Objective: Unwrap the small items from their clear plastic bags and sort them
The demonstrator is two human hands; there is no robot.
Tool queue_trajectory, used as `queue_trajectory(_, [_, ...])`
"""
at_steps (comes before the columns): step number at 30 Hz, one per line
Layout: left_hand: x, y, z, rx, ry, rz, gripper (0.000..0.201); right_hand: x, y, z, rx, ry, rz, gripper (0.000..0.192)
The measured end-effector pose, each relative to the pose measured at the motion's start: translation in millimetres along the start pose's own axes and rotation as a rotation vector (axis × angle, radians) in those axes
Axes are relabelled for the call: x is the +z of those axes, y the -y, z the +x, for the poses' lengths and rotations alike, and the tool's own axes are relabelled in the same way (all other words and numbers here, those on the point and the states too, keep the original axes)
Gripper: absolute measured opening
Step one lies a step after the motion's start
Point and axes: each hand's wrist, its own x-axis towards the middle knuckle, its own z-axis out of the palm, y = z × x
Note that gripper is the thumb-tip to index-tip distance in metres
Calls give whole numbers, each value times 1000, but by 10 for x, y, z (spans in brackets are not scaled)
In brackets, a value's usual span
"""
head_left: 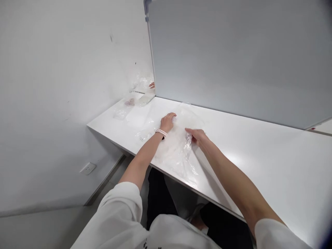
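A thin, clear plastic bag (pixel 188 148) lies crumpled and spread across the white table in front of me. At its right edge, my right hand (pixel 197 136) is closed, pinching a gathered fold between thumb and fingers. My left hand (pixel 167 122), with a pale band on the wrist, rests farther to the left. Its fingers curl around a pale, translucent bit at the fingertips, which looks like part of the same plastic. The bag's outline is hard to trace against the white surface.
More crumpled clear plastic (pixel 121 113) lies at the table's left end, beside a small reddish item (pixel 130 102). A grey divider panel (pixel 233 62) stands along the back edge. Past its left end, another person's hand (pixel 152 85) shows near plastic. A white wall (pixel 64 86) bounds the left.
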Motion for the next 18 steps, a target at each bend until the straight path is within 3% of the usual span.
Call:
queue_trajectory(3, [-63,-192,-88,7,-3,-41,59,-83,47,-114,87,-44,-5,15])
queue_trajectory(6, [-175,-429,-209,115,-70,-74,61,-477,-26,-360,75,-76,40,12])
queue_trajectory(9, [-190,-723,-407,270,-69,-80,64,-1118,-226,-714,62,-157,109,19])
queue_trajectory(13, [80,-1075,-699,400,50,-19,64,-2083,-584,-1178,4,-302,160,35])
queue_trajectory(18, [489,-1297,-840,332,126,92,59,-3029,-871,-1612,-15,-414,135,45])
